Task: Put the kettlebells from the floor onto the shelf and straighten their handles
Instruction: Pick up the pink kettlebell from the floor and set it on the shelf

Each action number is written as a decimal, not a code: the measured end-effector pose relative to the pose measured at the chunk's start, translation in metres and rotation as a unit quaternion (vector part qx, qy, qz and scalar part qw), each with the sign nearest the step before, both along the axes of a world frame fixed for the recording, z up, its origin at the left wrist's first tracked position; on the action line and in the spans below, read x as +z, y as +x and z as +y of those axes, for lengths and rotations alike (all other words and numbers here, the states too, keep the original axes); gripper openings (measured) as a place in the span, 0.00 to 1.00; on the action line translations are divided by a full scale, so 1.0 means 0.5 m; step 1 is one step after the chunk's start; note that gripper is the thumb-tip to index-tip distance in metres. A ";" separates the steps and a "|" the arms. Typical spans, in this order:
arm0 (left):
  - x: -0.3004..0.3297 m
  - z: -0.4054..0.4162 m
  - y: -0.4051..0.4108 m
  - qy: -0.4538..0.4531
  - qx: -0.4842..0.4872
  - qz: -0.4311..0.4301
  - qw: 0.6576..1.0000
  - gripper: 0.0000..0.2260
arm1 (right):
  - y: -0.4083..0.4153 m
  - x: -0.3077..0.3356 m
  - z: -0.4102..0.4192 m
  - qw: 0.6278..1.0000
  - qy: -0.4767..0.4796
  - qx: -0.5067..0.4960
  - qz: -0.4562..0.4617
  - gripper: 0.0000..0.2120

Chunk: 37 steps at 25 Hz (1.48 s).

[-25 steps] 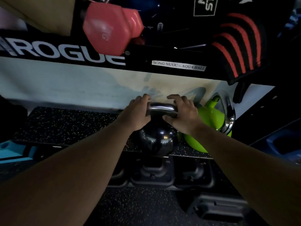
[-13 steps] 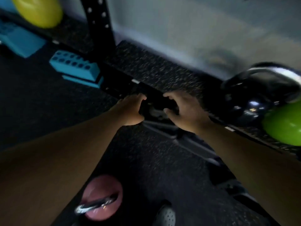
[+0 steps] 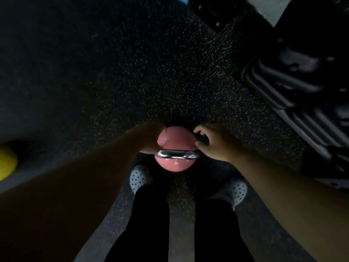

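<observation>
A pink kettlebell [image 3: 175, 141] with a chrome handle [image 3: 176, 154] stands on the dark speckled floor just ahead of my feet. My left hand [image 3: 149, 140] lies against its left side, over the left end of the handle; its grip is hidden. At the handle's right end is my right hand [image 3: 213, 144], fingers curled with a gap between them and nothing in them. The shelf and the other kettlebells are out of view.
My two grey perforated shoes [image 3: 139, 178] [image 3: 236, 190] stand right behind the kettlebell. A yellow ball [image 3: 6, 163] sits at the far left edge. Black ribbed equipment [image 3: 302, 87] lies along the right side. Speckled rubber floor [image 3: 132, 72] stretches ahead.
My hands left the black kettlebell on the shelf. The view swung down to the floor, and both hands now sit at the pink kettlebell's handle.
</observation>
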<state>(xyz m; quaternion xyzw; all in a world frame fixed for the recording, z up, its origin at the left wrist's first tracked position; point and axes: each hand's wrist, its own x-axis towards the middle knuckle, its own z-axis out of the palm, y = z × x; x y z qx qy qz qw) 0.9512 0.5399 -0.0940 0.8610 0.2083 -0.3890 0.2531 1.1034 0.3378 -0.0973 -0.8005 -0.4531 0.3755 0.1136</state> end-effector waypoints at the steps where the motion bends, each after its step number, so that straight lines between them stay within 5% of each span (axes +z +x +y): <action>1: -0.026 -0.011 -0.015 -0.009 -0.022 -0.001 1.000 0.30 | -0.026 -0.026 -0.003 0.999 -0.025 0.014 0.014 0.20; 5: -0.106 -0.060 -0.047 -0.039 -0.099 0.026 0.994 0.24 | -0.097 -0.119 -0.012 0.991 -0.108 0.070 0.047 0.16; 11: -0.115 -0.084 -0.045 -0.061 -0.007 -0.009 0.998 0.06 | -0.098 -0.115 0.019 0.987 -0.135 0.011 0.086 0.04; 18: 0.090 -0.094 0.080 -0.045 -0.020 -0.087 0.995 0.08 | -0.013 0.097 -0.026 0.989 -0.058 -0.113 0.079 0.06; 26: 0.416 -0.132 0.378 0.044 -0.106 -0.189 0.975 0.09 | 0.240 0.398 -0.075 0.985 0.026 -0.168 -0.033 0.07; 30: 0.565 -0.141 0.564 0.119 -0.158 -0.265 0.944 0.12 | 0.405 0.538 -0.095 0.967 0.095 -0.185 -0.148 0.07; 37: 0.651 -0.107 0.869 0.151 -0.235 -0.368 0.887 0.11 | 0.628 0.649 -0.079 0.927 0.154 -0.287 -0.185 0.06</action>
